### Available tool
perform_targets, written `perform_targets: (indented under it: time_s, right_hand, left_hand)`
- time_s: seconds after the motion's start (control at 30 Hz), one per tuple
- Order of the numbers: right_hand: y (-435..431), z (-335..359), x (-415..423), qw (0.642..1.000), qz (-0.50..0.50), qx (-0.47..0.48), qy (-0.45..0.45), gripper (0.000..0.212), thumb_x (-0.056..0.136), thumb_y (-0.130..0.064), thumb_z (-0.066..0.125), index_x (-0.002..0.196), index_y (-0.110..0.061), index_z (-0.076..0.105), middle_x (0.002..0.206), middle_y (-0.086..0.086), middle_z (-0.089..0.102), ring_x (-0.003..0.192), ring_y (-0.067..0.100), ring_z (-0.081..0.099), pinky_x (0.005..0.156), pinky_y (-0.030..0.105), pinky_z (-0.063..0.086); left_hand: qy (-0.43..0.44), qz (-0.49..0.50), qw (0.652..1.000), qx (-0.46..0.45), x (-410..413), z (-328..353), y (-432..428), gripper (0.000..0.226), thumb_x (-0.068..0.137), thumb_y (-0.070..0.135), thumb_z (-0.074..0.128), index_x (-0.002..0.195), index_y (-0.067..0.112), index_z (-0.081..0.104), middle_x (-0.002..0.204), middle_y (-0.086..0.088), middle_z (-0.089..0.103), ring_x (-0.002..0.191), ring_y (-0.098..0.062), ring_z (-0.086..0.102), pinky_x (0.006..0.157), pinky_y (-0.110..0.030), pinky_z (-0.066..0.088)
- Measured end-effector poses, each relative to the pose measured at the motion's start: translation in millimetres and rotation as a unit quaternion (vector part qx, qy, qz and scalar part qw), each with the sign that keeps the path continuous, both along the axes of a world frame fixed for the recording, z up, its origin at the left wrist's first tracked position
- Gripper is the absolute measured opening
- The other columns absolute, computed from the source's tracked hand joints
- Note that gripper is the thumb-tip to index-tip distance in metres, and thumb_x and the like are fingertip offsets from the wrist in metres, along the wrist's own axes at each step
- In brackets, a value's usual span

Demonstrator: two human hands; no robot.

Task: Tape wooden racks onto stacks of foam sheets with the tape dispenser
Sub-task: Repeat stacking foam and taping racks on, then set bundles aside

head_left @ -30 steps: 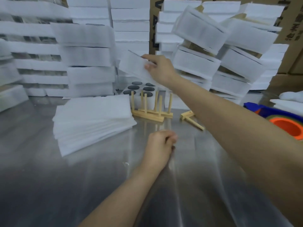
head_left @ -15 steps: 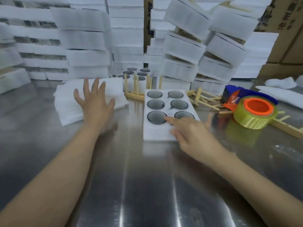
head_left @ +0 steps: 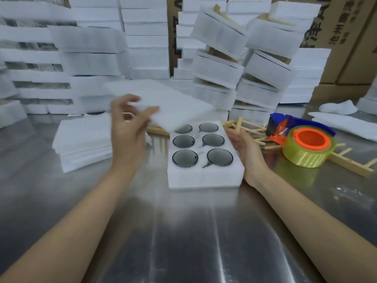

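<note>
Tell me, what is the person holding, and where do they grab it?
The left hand pinches a white foam sheet by its near left corner, above the foam tray. The right hand only rests flat against that tray's right side.

Foam sheet (head_left: 179,103) tilts over foam block (head_left: 204,176); wooden racks (head_left: 246,129) lie by tape dispenser (head_left: 306,148).

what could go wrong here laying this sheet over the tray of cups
1. The left hand pinches the foam sheet at one edge only; it is tilted and could land askew, leaving some dark cups uncovered.
2. The right hand only rests flat against the side of the foam tray, so a nudge might slide it on the metal table.
3. The leaning foam stacks behind might topple if bumped.
</note>
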State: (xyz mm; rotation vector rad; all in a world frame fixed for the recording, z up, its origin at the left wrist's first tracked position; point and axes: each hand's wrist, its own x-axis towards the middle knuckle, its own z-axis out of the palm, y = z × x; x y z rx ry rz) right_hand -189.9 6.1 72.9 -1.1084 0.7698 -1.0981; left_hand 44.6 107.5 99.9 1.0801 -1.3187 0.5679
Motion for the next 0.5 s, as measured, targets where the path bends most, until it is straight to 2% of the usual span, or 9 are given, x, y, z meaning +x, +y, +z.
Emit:
perform_targets:
  time_s: [0.07,0.1,0.13,0.2,0.23,0.3,0.4,0.47,0.5]
  right_hand:
    - [0,4,-4,0.999,0.002,0.017,-0.042,0.047,0.101,-0.048,0.032,0.117,-0.016,0.063,0.113,0.001,0.067,0.106,0.014,0.062,0.085,0.029,0.049]
    - [1,7,-6,0.998,0.011,0.024,-0.061,0.049,0.101,-0.048,0.03,0.123,-0.014,0.059,0.117,0.002,0.064,0.108,0.016,0.061,0.088,0.031,0.048]
    - [2,10,-8,0.997,0.022,0.024,-0.065,0.047,0.102,-0.045,0.032,0.127,-0.012,0.055,0.118,0.003,0.063,0.108,0.017,0.06,0.091,0.031,0.047]
    - [8,14,-10,0.998,0.06,-0.004,-0.024,0.031,0.101,-0.026,0.041,0.122,-0.01,0.058,0.112,0.003,0.066,0.103,0.018,0.063,0.091,0.029,0.047]
    - [11,15,-10,0.997,0.076,-0.017,0.007,0.024,0.098,-0.015,0.044,0.115,-0.013,0.061,0.108,0.001,0.069,0.099,0.017,0.065,0.09,0.028,0.049]
    - [15,18,-7,0.996,0.075,-0.025,0.048,0.031,0.093,-0.001,0.044,0.111,-0.02,0.06,0.106,-0.002,0.07,0.097,0.016,0.067,0.09,0.028,0.051]
    - [22,25,-3,0.996,0.06,-0.001,0.072,0.05,0.092,0.002,0.04,0.134,-0.023,0.048,0.115,-0.004,0.062,0.103,0.019,0.061,0.1,0.033,0.046]
    - [24,26,-1,0.993,0.063,0.011,0.095,0.054,0.092,0.001,0.041,0.136,-0.028,0.048,0.103,-0.011,0.065,0.092,0.015,0.064,0.094,0.034,0.05]
    - [25,25,-1,0.992,0.07,0.007,0.109,0.049,0.092,0.001,0.04,0.126,-0.032,0.055,0.089,-0.016,0.069,0.082,0.011,0.067,0.093,0.036,0.051]
  left_hand:
    - [-0.02,-0.099,0.983,0.154,-20,-8,0,0.02,0.088,0.024,0.064,0.098,0.04,0.069,0.106,0.024,0.051,0.091,0.006,0.049,0.08,-0.014,0.039]
    - [-0.062,-0.113,0.966,0.223,-24,-16,1,0.013,0.09,0.035,0.062,0.101,0.037,0.069,0.104,0.026,0.053,0.092,0.008,0.052,0.081,-0.011,0.04]
    - [-0.111,-0.113,0.954,0.253,-23,-23,3,0.018,0.093,0.031,0.06,0.106,0.026,0.071,0.106,0.024,0.055,0.095,0.007,0.053,0.083,-0.01,0.041]
    - [-0.114,-0.139,0.953,0.244,-16,-32,1,0.032,0.088,-0.008,0.055,0.107,0.01,0.073,0.11,0.005,0.059,0.101,-0.006,0.056,0.087,-0.019,0.044]
    - [-0.079,-0.148,0.955,0.245,-13,-32,1,0.044,0.082,-0.018,0.048,0.104,0.011,0.074,0.111,0.001,0.062,0.104,-0.009,0.056,0.088,-0.023,0.045]
    - [0.045,-0.193,0.939,0.28,-14,-28,2,0.056,0.079,-0.021,0.04,0.099,0.018,0.074,0.112,0.0,0.065,0.11,-0.008,0.055,0.094,-0.022,0.041]
    - [0.233,-0.235,0.891,0.311,-27,-25,-3,0.044,0.091,-0.007,0.046,0.103,0.028,0.069,0.127,0.002,0.056,0.12,-0.007,0.047,0.1,-0.015,0.033]
    - [0.351,-0.297,0.821,0.339,-35,-25,-6,0.035,0.096,0.011,0.049,0.123,0.03,0.061,0.143,0.007,0.046,0.128,-0.004,0.042,0.108,-0.02,0.03]
    - [0.394,-0.341,0.773,0.362,-38,-27,-7,0.039,0.097,0.018,0.05,0.133,0.031,0.053,0.143,0.008,0.049,0.128,-0.006,0.047,0.109,-0.026,0.035]
